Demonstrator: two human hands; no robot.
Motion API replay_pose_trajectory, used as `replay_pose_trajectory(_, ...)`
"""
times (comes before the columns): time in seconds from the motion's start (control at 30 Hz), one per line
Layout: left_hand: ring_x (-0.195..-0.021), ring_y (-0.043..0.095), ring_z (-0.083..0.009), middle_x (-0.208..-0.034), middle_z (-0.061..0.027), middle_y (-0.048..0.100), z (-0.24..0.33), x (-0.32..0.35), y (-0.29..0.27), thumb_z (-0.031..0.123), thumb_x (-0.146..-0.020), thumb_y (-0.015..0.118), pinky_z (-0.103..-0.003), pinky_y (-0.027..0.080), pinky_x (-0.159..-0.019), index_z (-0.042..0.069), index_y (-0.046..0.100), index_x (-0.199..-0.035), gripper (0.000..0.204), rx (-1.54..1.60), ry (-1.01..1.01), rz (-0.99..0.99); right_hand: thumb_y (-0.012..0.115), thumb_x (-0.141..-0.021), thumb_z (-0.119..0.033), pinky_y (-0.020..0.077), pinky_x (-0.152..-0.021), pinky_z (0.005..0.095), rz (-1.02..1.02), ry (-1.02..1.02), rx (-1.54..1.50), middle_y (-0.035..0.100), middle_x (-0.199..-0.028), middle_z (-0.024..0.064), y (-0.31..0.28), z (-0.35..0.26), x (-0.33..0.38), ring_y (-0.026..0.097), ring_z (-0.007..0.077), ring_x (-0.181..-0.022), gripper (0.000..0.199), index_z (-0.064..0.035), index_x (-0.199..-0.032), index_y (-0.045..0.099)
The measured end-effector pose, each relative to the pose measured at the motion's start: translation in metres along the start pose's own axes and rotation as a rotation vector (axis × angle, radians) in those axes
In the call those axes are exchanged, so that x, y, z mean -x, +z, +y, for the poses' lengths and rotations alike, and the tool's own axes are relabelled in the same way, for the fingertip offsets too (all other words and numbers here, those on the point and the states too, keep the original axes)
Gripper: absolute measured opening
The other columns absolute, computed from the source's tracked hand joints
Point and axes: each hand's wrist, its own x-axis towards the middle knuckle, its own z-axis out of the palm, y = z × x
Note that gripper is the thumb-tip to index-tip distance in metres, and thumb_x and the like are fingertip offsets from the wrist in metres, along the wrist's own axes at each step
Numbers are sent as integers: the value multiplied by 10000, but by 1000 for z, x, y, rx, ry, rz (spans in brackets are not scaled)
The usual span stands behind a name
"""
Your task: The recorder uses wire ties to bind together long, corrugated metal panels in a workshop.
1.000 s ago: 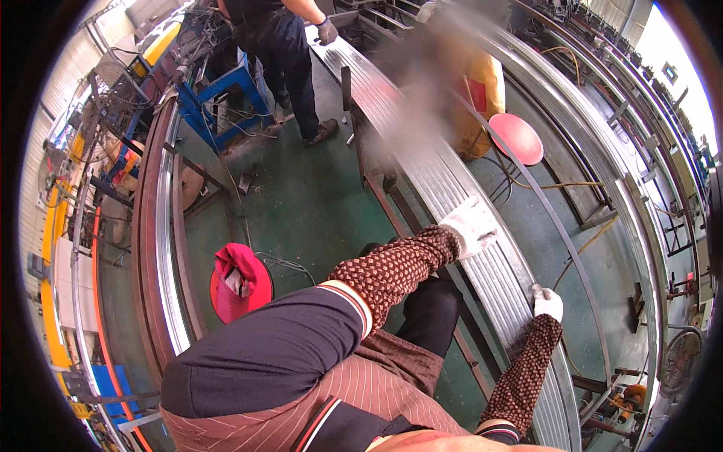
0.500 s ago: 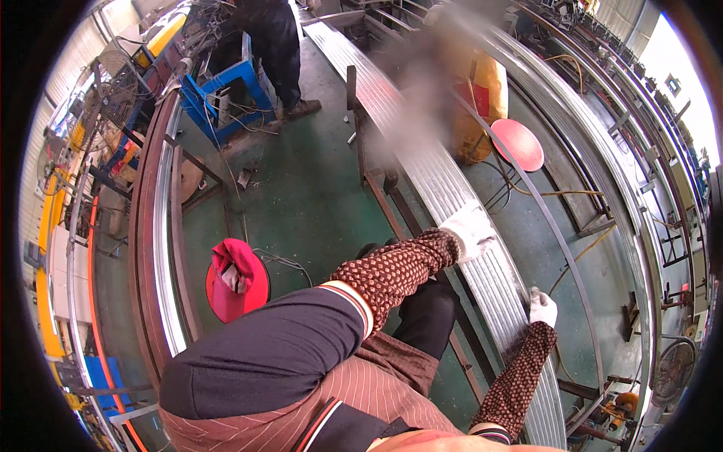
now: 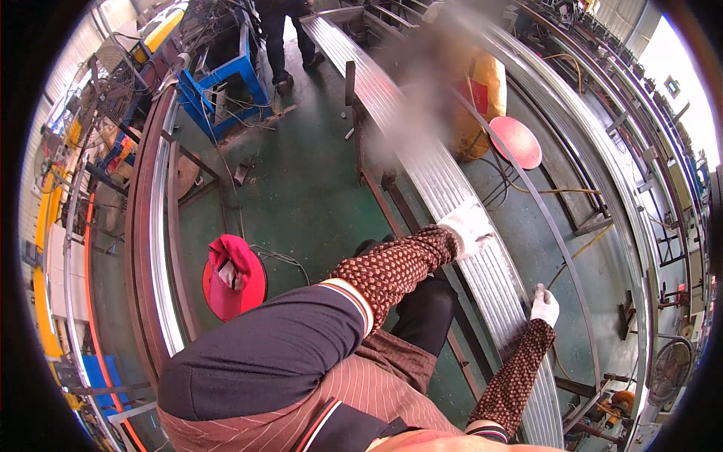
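Note:
A long stack of ribbed silver metal strips (image 3: 444, 188) runs from the far end toward me on a steel frame. My left hand (image 3: 468, 226), in a white glove with a patterned brown sleeve guard, rests flat on top of the stack. My right hand (image 3: 544, 305), also gloved in white, grips the stack's right edge nearer to me.
A red stool (image 3: 233, 277) with a red cloth on it stands on the green floor at my left. A second red stool (image 3: 517, 141) and a yellow sack (image 3: 482, 98) lie beyond the stack. Another person (image 3: 282, 38) stands by a blue stand (image 3: 218, 83). Curved metal rails (image 3: 154, 226) lie at left.
The view has drifted slightly and the far person has stepped further away. Both my hands stay on the metal strips, the right one shifted a little toward me along the edge.

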Motion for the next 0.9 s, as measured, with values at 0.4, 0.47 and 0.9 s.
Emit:
replay_pose_trajectory(0.4, -1145, 615, -218, -1087, -51, 740, 1, 0, -2, 406, -1006, 552, -423, 314, -1163, 127, 763, -1124, 369, -17, -10, -31, 632, -1048, -378, 526, -904, 312, 64, 2, -17, 796, -1042, 99, -4, -9, 4, 731, 172, -968, 425, 22, -1113, 758)
replay_pose_trajectory(0.47, -1147, 615, -218, -1088, -52, 740, 0, -1, -2, 407, -1008, 549, -423, 315, -1161, 127, 764, -1126, 372, -15, -13, -36, 618, -1051, -398, 524, -909, 315, 105, 39, -55, 795, -1050, 100, -4, -10, 4, 730, 174, -982, 443, 15, -1125, 758)
replay_pose_trajectory(0.9, -1094, 640, -233, -1008, -41, 751, -3, 1, 0, 418, -998, 562, -440, 329, -1156, 157, 777, -1075, 346, -9, 5, 19, 577, -1051, -476, 510, -961, 342, 94, 71, -17, 782, -1113, 125, -6, -16, 7, 729, 233, -1060, 504, -23, -1183, 753)
